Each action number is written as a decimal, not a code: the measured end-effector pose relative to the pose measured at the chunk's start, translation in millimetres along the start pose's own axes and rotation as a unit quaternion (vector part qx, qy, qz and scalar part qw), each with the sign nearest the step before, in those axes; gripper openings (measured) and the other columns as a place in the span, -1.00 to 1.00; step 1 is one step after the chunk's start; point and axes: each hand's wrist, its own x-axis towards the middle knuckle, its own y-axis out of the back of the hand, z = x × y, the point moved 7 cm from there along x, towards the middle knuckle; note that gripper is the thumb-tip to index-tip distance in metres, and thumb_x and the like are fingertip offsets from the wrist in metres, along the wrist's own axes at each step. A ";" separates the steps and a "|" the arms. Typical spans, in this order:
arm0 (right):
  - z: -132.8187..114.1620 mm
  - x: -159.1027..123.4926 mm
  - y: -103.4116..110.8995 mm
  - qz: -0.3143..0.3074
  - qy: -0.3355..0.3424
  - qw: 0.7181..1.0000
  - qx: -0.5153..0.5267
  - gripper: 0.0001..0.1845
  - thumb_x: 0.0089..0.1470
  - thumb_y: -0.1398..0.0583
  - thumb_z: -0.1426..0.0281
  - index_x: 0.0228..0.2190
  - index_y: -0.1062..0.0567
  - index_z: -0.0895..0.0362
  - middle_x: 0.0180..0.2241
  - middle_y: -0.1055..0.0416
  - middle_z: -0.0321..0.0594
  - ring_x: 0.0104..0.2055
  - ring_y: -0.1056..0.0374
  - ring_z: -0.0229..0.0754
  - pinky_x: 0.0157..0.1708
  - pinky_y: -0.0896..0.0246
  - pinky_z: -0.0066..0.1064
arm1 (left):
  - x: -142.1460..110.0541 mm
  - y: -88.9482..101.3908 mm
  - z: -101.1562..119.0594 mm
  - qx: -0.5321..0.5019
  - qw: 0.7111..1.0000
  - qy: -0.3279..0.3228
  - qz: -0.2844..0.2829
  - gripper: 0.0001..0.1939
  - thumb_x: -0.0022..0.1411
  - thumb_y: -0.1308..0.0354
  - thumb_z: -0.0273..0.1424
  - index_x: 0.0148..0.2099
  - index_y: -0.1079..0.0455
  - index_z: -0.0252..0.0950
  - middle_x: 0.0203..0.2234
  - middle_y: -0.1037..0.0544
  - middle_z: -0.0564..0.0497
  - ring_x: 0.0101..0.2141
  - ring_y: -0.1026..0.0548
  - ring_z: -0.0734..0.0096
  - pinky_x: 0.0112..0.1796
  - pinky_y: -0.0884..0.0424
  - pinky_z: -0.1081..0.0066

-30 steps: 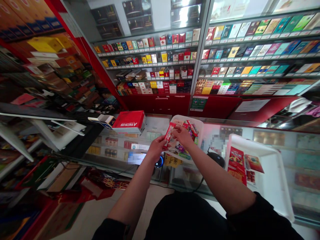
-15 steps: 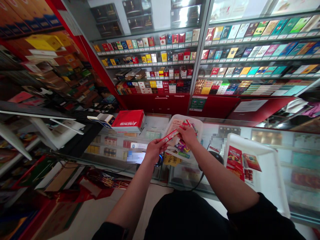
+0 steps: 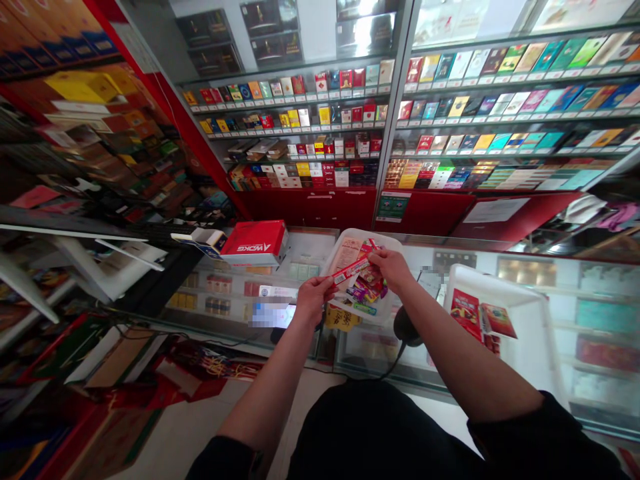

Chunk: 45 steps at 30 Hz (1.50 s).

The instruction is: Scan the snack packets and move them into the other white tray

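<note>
My left hand (image 3: 314, 298) and my right hand (image 3: 395, 267) together grip a long red and white flattened packet (image 3: 353, 270), one hand at each end, held slanted over a white tray (image 3: 334, 252) on the glass counter. The tray holds several coloured wrappers and flattened packets (image 3: 369, 287). Both hands are closed in a pinch on the packet.
A second white tray (image 3: 540, 347) with red flattened packs (image 3: 467, 313) sits to the right. A red carton (image 3: 256, 243) and a small open box (image 3: 200, 238) lie on the counter at left. A black scanner (image 3: 404, 327) hangs below the tray. Shelves of cigarette packs (image 3: 320, 127) line the back wall.
The packet went from upright in my left hand to stretched out slantwise between both hands. My hands moved apart, the right one going right and up.
</note>
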 end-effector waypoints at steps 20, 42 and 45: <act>3.6 -22.7 123.4 0.003 0.026 0.997 -0.071 -0.67 -0.17 -0.40 0.23 -0.37 -0.57 0.17 -0.47 -0.56 -0.20 -0.45 -0.42 -0.22 -0.42 -0.29 -0.41 | -10.5 -90.7 -17.7 0.089 0.991 -0.054 -0.082 -0.72 -0.15 -0.44 -0.40 -0.33 -0.50 -0.34 -0.51 -0.56 0.08 -0.53 -0.43 0.56 -0.41 -0.34 0.51; 37.4 -65.5 243.8 0.104 0.026 0.988 -0.112 -0.45 -0.13 -0.36 0.23 -0.07 -0.53 0.15 -0.37 -0.59 -0.19 -0.45 -0.44 -0.18 -0.44 -0.29 -0.38 | 1.9 -199.5 -50.9 0.320 0.909 -0.160 -0.216 -0.53 0.07 -0.30 -0.52 0.08 -0.43 -0.34 -0.38 -0.61 0.04 -0.38 -0.54 0.44 -0.24 -0.43 0.41; 43.0 -69.9 259.4 0.117 0.022 0.978 -0.173 -0.48 -0.07 -0.32 0.25 -0.03 -0.54 0.14 -0.33 -0.61 -0.17 -0.42 -0.47 -0.16 -0.40 -0.31 -0.36 | -2.8 -211.0 -47.4 0.391 0.866 -0.209 -0.230 -0.47 0.10 -0.29 -0.50 0.15 -0.40 -0.35 -0.30 -0.63 0.01 -0.29 -0.57 0.37 -0.15 -0.43 0.37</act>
